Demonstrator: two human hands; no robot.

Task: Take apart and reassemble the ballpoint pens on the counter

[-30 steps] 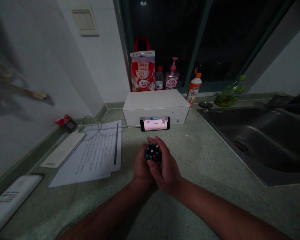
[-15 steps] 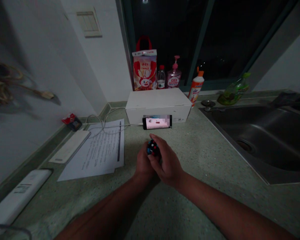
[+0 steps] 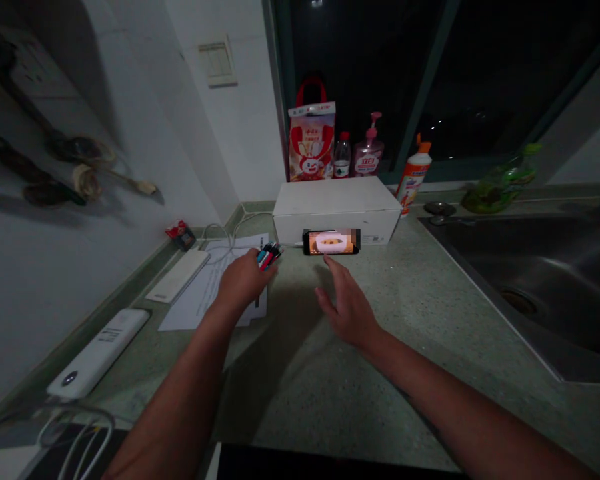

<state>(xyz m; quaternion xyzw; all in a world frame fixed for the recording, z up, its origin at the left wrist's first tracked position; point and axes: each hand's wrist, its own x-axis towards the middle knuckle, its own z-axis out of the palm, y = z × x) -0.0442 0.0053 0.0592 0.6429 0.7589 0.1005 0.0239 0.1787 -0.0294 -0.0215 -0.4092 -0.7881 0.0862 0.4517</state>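
My left hand (image 3: 241, 277) is closed around a bundle of pens (image 3: 270, 256), their ends in blue, black and red-pink poking out past the fingers. It hangs over the right edge of the printed paper sheets (image 3: 193, 300). My right hand (image 3: 351, 308) is empty, thumb and fingers apart, above the counter. Just beyond its fingertips a phone (image 3: 325, 243) with a lit screen leans against a white box (image 3: 337, 200), a cable plugged into its left end.
On the left lie a white power bank (image 3: 177, 277) and a larger white device (image 3: 100, 353). Behind the box stand a red bag (image 3: 311, 143), a small bottle (image 3: 343, 160) and a pump bottle (image 3: 369, 150). An orange-capped bottle (image 3: 414, 177) is beside it. A steel sink (image 3: 485, 307) is at right.
My hands were together around the bundle and have parted. The left has carried the pens left and forward, while the right has let go and opened. The view has shifted, and the phone picture differs.
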